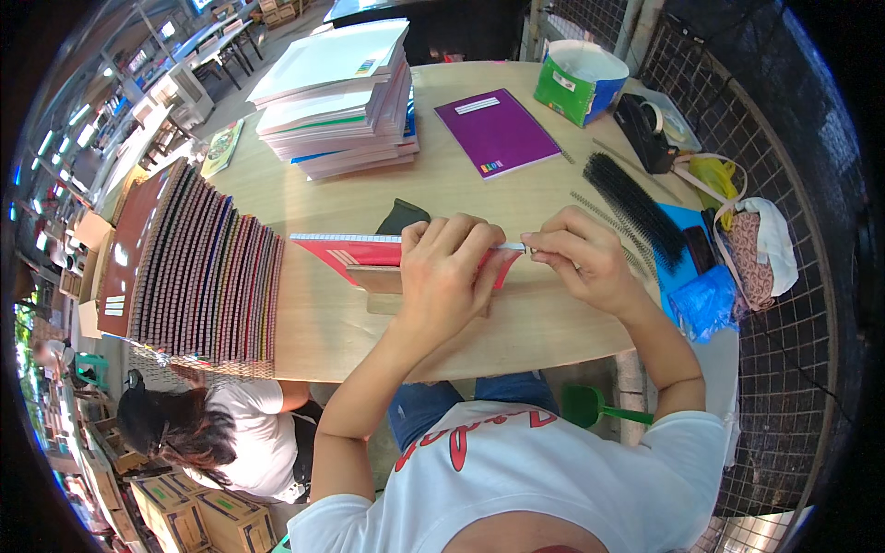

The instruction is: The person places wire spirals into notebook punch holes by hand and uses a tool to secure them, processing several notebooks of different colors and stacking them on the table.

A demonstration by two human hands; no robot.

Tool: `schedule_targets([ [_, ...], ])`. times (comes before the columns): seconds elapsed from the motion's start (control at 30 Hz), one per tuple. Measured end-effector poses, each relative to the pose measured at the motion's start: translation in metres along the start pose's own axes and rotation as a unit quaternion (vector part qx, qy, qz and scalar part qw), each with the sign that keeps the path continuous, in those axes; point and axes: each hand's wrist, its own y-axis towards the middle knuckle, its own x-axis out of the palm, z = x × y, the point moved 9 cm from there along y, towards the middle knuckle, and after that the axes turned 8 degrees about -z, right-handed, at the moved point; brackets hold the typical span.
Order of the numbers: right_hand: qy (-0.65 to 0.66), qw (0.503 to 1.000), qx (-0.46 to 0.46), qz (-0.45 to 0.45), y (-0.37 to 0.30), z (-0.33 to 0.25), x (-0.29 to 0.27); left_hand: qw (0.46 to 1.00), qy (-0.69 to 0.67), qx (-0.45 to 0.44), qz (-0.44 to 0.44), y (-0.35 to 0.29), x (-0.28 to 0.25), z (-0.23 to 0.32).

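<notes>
A red notebook [323, 252] stands on its edge in front of me, its row of punched holes facing up. Closed over its right half is my left hand [444, 281], with the fingers on the far side. A tan block-like support [380, 279] touches its near face. Fingertips of my right hand [583, 261] are pinched together at the right end of the punched edge. Something small and metallic shows there, but the fingers mostly hide it. Just behind the notebook lies a dark green piece [403, 216].
At left stands a long row of bound notebooks [203, 267]; behind it rises a stack of white-covered books [336, 101]. A purple notebook [502, 132] lies farther back. To the right are black wire coils [636, 207], a tape dispenser [645, 129] and a green-blue container [581, 83]. Another person [230, 429] sits at lower left.
</notes>
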Motion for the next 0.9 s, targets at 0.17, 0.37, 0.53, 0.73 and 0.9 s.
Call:
schedule_targets([
  [0.17,-0.045,0.998,-0.043,0.016,-0.005,-0.004,-0.001,1.000,0.007,0.007,0.003,0.001,0.003,0.001],
  [0.37,0.157,0.981,0.117,-0.018,0.006,0.020,-0.003,1.000,-0.011,-0.009,-0.007,0.000,0.002,-0.004],
  [0.53,0.123,0.982,0.113,-0.088,0.011,0.016,0.004,1.000,-0.002,-0.006,-0.027,-0.002,0.003,-0.003],
  [0.73,0.079,0.992,0.083,-0.060,0.019,0.003,0.006,1.000,-0.007,-0.002,-0.023,-0.003,0.004,0.000],
  [0.9,0.007,0.994,0.077,-0.077,0.015,0.005,0.011,1.000,-0.018,0.008,-0.004,-0.003,0.003,0.003],
])
